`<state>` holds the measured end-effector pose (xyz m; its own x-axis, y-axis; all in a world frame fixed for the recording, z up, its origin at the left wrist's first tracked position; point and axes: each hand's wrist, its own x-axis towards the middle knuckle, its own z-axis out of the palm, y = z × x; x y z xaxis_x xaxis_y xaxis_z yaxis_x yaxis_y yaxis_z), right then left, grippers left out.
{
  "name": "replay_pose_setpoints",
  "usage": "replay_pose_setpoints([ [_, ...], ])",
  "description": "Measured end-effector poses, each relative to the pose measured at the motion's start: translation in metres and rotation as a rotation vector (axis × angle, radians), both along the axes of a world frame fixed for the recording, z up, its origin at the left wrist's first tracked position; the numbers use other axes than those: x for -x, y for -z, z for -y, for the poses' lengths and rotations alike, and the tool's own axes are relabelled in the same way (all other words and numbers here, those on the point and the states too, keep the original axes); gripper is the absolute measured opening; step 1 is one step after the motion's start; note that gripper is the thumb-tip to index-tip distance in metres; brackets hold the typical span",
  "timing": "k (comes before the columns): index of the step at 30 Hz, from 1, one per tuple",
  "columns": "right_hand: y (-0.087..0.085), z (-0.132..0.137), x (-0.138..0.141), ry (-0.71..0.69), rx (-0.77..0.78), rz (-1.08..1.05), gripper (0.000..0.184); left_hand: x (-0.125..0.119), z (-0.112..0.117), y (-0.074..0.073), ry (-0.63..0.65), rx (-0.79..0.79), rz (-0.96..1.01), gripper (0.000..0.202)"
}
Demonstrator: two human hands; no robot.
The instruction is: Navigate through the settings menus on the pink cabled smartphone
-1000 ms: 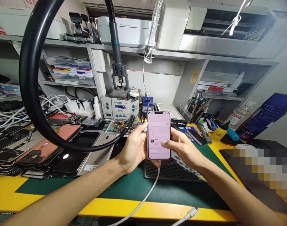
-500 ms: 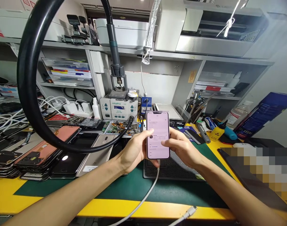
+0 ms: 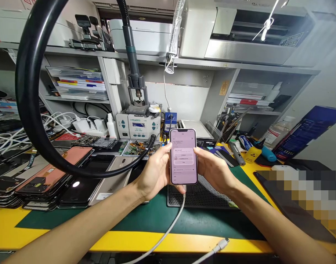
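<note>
I hold a smartphone [image 3: 183, 156] upright above the bench, its pink-white screen lit and showing a dialog box. My left hand [image 3: 154, 172] wraps round its left edge and back, thumb at the upper left of the screen. My right hand [image 3: 213, 170] grips the right edge, thumb resting at the screen's right side. A white cable [image 3: 168, 229] runs from the phone's bottom down across the green mat [image 3: 162, 216] and off the front edge.
A black perforated pad [image 3: 203, 196] lies under the phone. Stacked phones and screens [image 3: 54, 176] fill the left. A soldering station [image 3: 137, 124] and circuit-board trays stand behind. A thick black hose [image 3: 27, 91] loops at left. Tools and bottles lie at right, a loose cable plug [image 3: 221, 244] at the front.
A dialog box has appeared on the screen. My right thumb moved off the middle of the screen to its right edge. The phone shifted slightly left.
</note>
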<state>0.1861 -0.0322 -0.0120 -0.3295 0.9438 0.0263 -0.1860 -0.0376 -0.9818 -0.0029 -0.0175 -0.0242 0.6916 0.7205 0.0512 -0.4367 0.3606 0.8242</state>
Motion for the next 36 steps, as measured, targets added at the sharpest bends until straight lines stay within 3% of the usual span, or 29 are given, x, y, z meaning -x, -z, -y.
replay_pose_setpoints([
  [36, -0.0034, -0.0005, 0.0013, 0.039, -0.093, 0.118, 0.034, -0.0008, 0.0009, -0.0017, -0.025, -0.008, -0.024, 0.059],
])
